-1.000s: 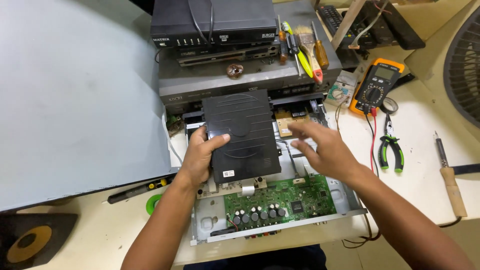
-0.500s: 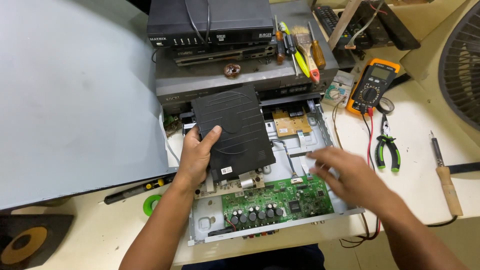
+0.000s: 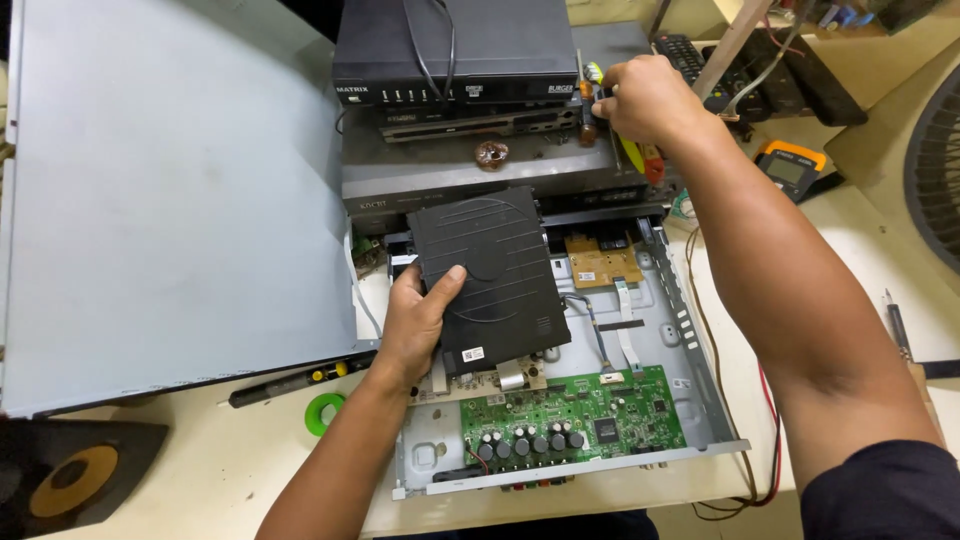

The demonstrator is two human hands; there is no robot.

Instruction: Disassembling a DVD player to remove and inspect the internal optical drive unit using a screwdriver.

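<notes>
An opened player chassis [image 3: 690, 345] lies in front of me, with a green circuit board [image 3: 575, 420] at its near edge. My left hand [image 3: 420, 320] rests on the left edge of the black disc drive [image 3: 490, 275], which sits tilted over the chassis. My right hand [image 3: 650, 100] is stretched far back to the screwdrivers [image 3: 630, 150] lying on a stack of black players, its fingers closed around one handle. A small tan board [image 3: 603, 262] and flat ribbon cables [image 3: 625, 335] show on the chassis floor.
A large grey metal cover [image 3: 170, 200] fills the left. Stacked black players [image 3: 460, 50] stand at the back, with a small coil [image 3: 491, 154] on one. A yellow multimeter [image 3: 792, 165], a green tape roll [image 3: 322, 412], a black-handled tool [image 3: 290, 380] and a speaker [image 3: 70, 480] lie around.
My right hand has left the chassis and moved far back to the screwdrivers on the stacked players. My left hand stays on the disc drive.
</notes>
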